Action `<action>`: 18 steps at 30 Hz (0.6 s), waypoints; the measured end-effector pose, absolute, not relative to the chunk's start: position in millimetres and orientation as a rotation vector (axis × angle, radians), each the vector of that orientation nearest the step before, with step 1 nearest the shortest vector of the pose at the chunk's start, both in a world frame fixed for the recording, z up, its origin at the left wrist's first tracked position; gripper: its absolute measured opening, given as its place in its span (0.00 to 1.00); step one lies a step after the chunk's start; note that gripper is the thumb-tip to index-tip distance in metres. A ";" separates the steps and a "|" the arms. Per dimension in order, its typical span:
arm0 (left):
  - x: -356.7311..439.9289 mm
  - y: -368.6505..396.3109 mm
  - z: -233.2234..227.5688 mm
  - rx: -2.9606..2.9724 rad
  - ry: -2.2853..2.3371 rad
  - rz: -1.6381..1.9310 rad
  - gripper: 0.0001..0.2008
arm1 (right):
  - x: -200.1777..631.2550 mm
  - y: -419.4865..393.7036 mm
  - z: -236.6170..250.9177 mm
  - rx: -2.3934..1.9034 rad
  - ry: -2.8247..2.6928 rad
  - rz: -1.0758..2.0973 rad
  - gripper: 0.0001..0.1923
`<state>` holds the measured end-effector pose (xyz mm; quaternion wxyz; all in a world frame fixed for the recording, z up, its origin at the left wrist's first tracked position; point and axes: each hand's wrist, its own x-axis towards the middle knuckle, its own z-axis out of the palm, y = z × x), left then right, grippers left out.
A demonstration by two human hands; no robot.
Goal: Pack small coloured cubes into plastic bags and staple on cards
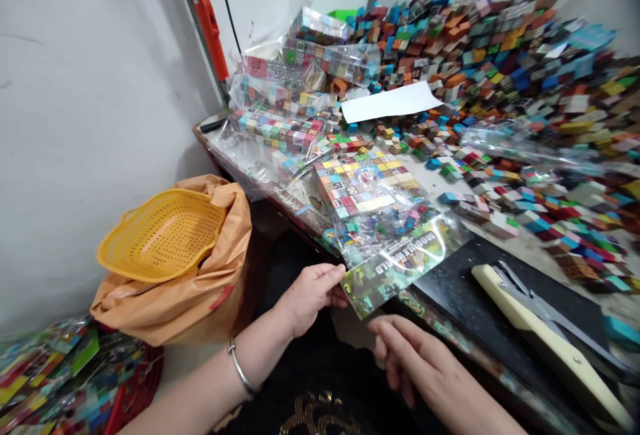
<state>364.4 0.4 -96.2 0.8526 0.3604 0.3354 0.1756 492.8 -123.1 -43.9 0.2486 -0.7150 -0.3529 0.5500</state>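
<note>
My left hand [310,298] pinches the lower left corner of a printed cardboard header card [385,281] between thumb and fingers. The card is green and patterned, with "MODULEWORLD" lettering upside down to me. It lies over the end of a clear plastic bag [350,238], against a block of small coloured printed cubes [370,185]. Just below the card's near edge is my right hand [415,355], apart from it, its fingers curled together; whether anything is between them is hidden. A cream-handled stapler [540,335] lies to the right on a black board [450,275].
Loose coloured cubes [480,55] are heaped across the back and right of the table. Bagged cube sets [280,128] pile up at the back left, near a white paper strip [393,101]. A yellow basket [160,235] sits in an orange-brown sack [200,301]; packed bags [65,375] lie lower left.
</note>
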 end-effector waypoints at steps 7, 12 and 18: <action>372.6 8.2 -92.8 0.844 0.797 0.396 0.15 | 484.8 -110.3 -74.6 -1.683 -0.585 1.530 0.20; 384.3 14.6 -90.4 0.912 0.850 0.444 0.12 | 487.2 -109.4 -78.6 -1.636 -0.561 1.561 0.19; 388.3 19.1 -84.6 0.869 0.909 0.389 0.10 | 490.3 -110.7 -77.0 -1.636 -0.534 1.576 0.20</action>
